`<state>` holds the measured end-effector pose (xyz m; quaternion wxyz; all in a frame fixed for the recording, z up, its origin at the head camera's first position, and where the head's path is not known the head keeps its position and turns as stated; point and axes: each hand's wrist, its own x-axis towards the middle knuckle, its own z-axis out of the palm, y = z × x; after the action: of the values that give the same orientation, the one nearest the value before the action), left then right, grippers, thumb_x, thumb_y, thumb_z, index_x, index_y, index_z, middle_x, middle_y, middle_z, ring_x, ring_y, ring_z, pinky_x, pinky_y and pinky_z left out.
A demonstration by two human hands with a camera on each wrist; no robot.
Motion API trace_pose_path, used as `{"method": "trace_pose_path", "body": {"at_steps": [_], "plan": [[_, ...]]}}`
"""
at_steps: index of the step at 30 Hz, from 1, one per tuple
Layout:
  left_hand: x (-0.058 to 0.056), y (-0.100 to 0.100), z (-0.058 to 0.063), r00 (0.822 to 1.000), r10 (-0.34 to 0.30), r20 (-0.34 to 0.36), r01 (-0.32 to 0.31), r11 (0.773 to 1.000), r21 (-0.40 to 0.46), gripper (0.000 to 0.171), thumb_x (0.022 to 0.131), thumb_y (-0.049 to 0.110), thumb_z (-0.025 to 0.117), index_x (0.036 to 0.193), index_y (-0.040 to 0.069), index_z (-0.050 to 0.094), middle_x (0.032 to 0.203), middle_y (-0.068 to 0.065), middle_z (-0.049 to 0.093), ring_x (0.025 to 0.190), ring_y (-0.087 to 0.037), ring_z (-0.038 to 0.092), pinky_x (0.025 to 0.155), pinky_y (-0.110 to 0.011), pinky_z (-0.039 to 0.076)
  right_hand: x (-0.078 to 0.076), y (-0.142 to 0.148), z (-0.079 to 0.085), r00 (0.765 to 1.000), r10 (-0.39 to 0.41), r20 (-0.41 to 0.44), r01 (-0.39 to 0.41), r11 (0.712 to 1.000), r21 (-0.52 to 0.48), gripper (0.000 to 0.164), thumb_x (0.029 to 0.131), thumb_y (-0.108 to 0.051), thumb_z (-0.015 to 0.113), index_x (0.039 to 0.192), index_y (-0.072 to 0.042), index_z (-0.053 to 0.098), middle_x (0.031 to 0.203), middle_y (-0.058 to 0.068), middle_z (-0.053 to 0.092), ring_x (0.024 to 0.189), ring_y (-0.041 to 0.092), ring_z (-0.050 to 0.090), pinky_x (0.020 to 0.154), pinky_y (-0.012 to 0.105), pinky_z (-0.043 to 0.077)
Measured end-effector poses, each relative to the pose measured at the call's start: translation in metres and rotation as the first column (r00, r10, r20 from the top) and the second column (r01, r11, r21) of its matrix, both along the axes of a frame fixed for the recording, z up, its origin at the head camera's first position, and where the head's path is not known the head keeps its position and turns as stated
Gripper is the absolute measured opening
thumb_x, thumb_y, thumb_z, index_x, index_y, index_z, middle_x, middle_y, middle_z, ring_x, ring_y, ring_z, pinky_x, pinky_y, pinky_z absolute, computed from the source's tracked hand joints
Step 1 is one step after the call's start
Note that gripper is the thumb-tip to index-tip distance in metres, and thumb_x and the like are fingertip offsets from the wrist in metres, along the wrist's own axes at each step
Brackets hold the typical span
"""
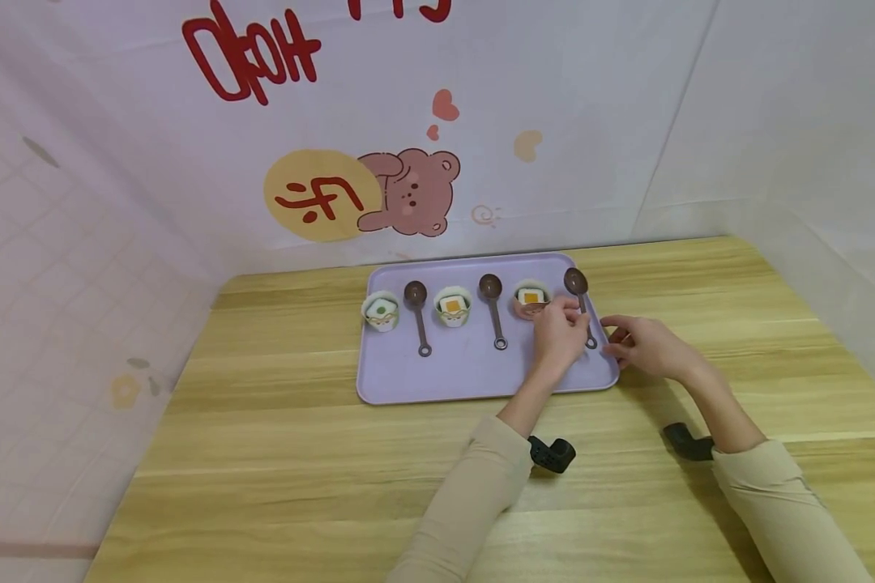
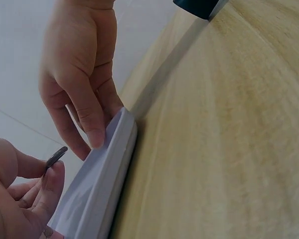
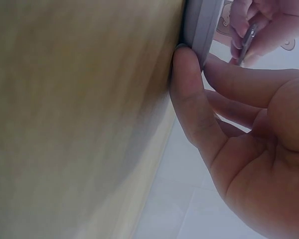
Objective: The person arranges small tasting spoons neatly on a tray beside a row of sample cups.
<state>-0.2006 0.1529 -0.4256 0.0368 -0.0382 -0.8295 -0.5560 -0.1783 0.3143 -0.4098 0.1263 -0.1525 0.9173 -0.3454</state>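
A lilac tray (image 1: 437, 376) lies on the wooden table. My left hand (image 1: 560, 334) is over its right part, between the right-hand cup (image 1: 531, 308) and the right-hand brown measuring spoon (image 1: 575, 281). Its thumb and forefinger pinch a thin dark handle-like piece (image 2: 56, 156); I cannot tell what it belongs to. That cup is pinkish and holds a white piece with an orange top. At the tray's right edge my right hand (image 1: 652, 346) pinches the rim between thumb and fingers, as the right wrist view shows at the tray edge (image 3: 199, 30).
Two pale cups, left (image 1: 382, 312) and middle (image 1: 453, 308), stand on the tray with white pieces inside. Beside them lie two more brown measuring spoons, left (image 1: 416, 293) and middle (image 1: 490, 286). A white wall covering (image 1: 569, 194) with a printed bear rises behind the table (image 1: 299, 453).
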Motion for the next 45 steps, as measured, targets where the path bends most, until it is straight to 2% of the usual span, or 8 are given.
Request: {"method": "trace_pose_path", "body": {"at_steps": [8,27,34,45], "plan": [[-0.001,0.003,-0.004,0.999,0.008,0.032,-0.007,0.999,-0.046,0.016,0.089,0.010,0.077,0.103,0.004,0.073,0.074,0.001,0.071,0.066,-0.007,0.061,0.068,-0.016,0.048,-0.001,0.000,-0.001,1.000,0.005,-0.008,-0.005,1.000,0.006,0.044,0.095,0.004,0.064,0.130,0.024,0.044,0.089,0.021,0.066,0.069,0.025,0.069,0.061,0.037,0.059],[-0.006,0.005,-0.013,1.000,0.004,0.023,-0.001,0.986,-0.165,0.015,0.090,0.011,0.077,0.104,0.005,0.075,0.082,-0.001,0.075,0.074,-0.008,0.068,0.065,-0.013,0.049,-0.001,0.000,-0.001,1.000,0.002,-0.004,-0.001,1.000,0.016,0.046,0.095,0.003,0.064,0.131,0.024,0.043,0.090,0.021,0.066,0.070,0.025,0.069,0.062,0.037,0.059],[-0.006,0.007,-0.014,0.999,0.020,0.026,-0.015,0.984,-0.176,0.010,0.089,0.013,0.078,0.097,0.008,0.075,0.079,0.000,0.073,0.069,-0.007,0.065,0.062,-0.016,0.049,0.000,-0.001,-0.001,1.000,-0.001,0.004,0.001,1.000,-0.001,0.046,0.095,0.005,0.063,0.131,0.024,0.043,0.089,0.021,0.065,0.071,0.026,0.069,0.061,0.036,0.060],[-0.008,0.008,-0.016,0.999,0.043,0.002,-0.041,0.977,-0.210,0.008,0.087,0.016,0.080,0.090,0.009,0.076,0.079,0.001,0.072,0.072,-0.012,0.066,0.064,-0.020,0.050,0.000,-0.001,-0.001,1.000,-0.009,-0.003,0.009,1.000,0.017,0.046,0.096,0.003,0.064,0.132,0.023,0.043,0.089,0.020,0.066,0.068,0.024,0.069,0.060,0.036,0.059]]}}
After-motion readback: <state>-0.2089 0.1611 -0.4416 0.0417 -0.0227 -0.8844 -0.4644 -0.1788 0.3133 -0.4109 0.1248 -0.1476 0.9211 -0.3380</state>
